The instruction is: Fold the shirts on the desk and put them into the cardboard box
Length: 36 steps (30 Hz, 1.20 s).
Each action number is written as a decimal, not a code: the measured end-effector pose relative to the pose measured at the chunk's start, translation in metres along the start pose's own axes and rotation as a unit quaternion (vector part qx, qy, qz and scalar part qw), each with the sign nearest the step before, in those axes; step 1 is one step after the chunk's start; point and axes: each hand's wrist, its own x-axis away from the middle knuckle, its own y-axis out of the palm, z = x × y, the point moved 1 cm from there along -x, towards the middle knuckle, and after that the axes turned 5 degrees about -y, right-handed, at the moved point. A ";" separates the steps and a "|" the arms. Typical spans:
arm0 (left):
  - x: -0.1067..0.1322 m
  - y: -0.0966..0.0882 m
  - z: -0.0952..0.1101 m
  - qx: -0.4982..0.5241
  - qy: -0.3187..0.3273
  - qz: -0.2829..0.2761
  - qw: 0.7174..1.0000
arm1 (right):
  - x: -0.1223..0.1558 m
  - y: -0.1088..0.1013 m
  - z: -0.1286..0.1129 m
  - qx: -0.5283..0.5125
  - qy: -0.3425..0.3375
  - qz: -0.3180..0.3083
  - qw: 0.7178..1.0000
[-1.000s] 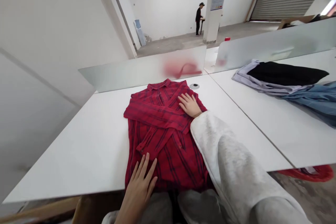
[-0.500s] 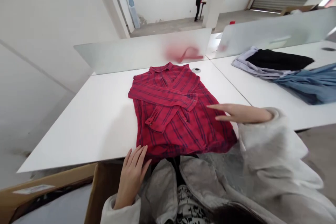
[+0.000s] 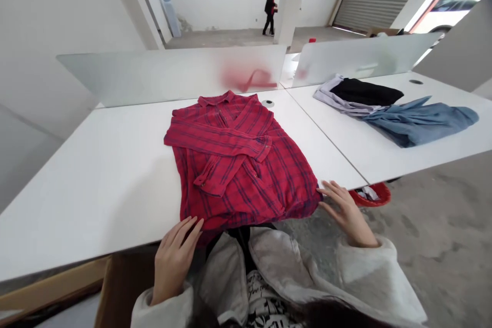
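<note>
A red plaid shirt (image 3: 230,164) with dark blue lines lies on the white table (image 3: 130,174), its collar toward the back. Both sleeves are folded across its front, and the hem hangs over the near edge. At the hem's left corner my left hand (image 3: 175,253) rests with fingers stretched out on the cloth. My right hand (image 3: 346,212) is at the hem's right corner, thumb and fingers apart, fingertips at the cloth's edge. Whether any cloth lies between them is hard to see.
Frosted dividers (image 3: 172,74) stand along the table's back. Folded black (image 3: 367,91) and blue garments (image 3: 423,120) lie on the right-hand table. A cardboard box (image 3: 103,287) is below at left, a red bin (image 3: 374,196) below at right. A person (image 3: 271,7) walks in the background.
My right hand has come down from above the shirt to its right hem corner. My left hand stays at the left corner. The view has turned right, and the background person has changed pose.
</note>
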 end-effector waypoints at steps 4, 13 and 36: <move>0.010 -0.004 0.002 0.021 -0.026 0.022 0.999 | -0.017 -0.011 -0.015 -0.085 -0.004 0.007 0.996; 0.005 0.001 0.003 0.063 -0.171 0.046 0.982 | -0.039 0.004 -0.036 -0.191 0.051 0.054 0.979; 0.006 0.018 -0.027 0.141 -0.325 -0.010 0.935 | -0.042 -0.010 -0.026 -0.093 0.224 0.077 0.967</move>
